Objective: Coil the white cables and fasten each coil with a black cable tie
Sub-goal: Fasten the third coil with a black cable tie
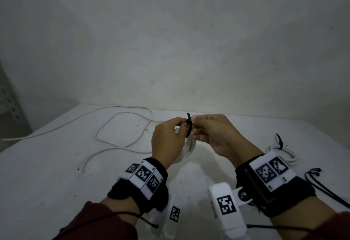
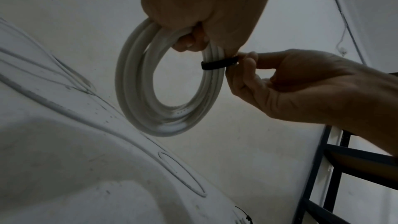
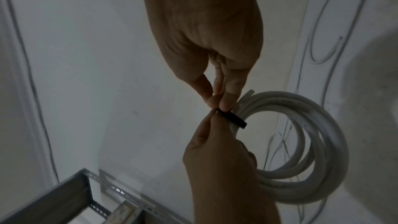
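Coiled white cable (image 2: 170,91) hung in the air above the table (image 1: 56,164), held between both hands in front of the person. Left hand (image 1: 167,141) gripped the top of the coil, fingers curled round the bundled turns, with thumb and forefinger also on the black cable tie (image 1: 189,126). Right hand (image 1: 214,135) pinched the tie from the opposite side, thumb and fingertips pressed together on it. Tie was wrapped as a band across the turns of the coil, just below the left hand's grip; one end stuck up above the fingers in the head view. Whether the tie was locked could not be told.

A second, loose white cable (image 1: 121,128) lay uncoiled on the table, to the left of and beyond the hands, running in wide loops toward the left edge. A finished coil (image 1: 282,150) with a black tie round it lay on the table to the right, near the right wrist. Black cords (image 1: 322,185) trailed off the right side. Metal shelving (image 3: 64,198) showed at the lower edge of the right wrist view.
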